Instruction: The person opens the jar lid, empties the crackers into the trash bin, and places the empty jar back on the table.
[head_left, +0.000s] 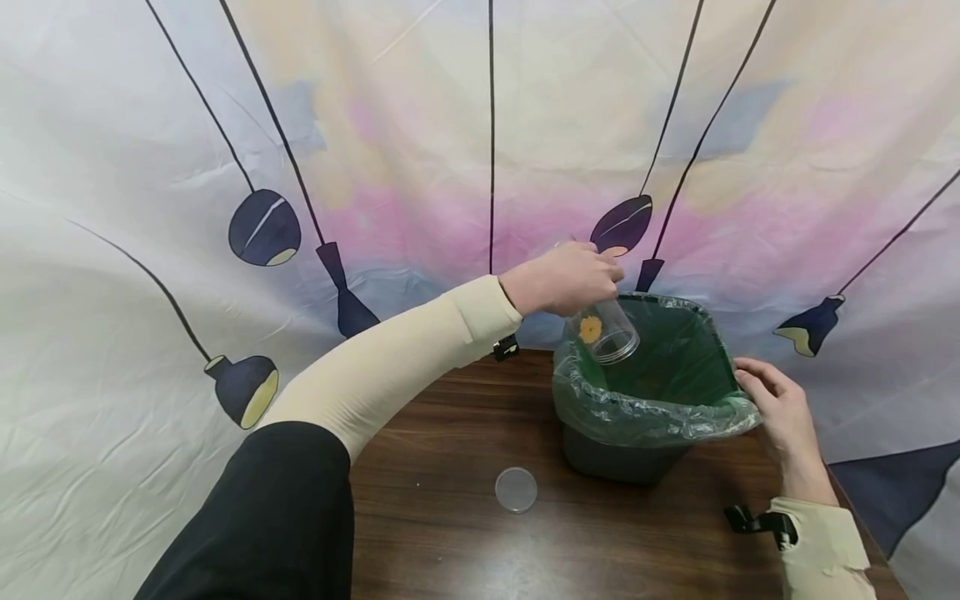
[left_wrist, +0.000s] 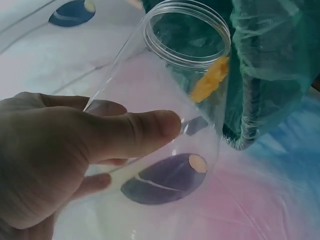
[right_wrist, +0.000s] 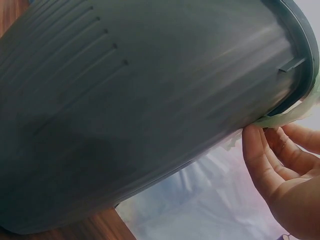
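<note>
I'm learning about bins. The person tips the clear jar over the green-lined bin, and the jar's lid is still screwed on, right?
Not quite. The jar is open; the left wrist view shows its bare mouth. The lid lies on the table. The tipping over the bin is right.

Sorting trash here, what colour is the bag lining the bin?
Translucent green bag, clearest in the head view.

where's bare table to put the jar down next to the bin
Bare wood on the table lies left of the bin, between it and the left sleeve, and in front around the lid. It is crowded over the bin: the left hand tips the jar there, and the right hand is at its rim.
</note>
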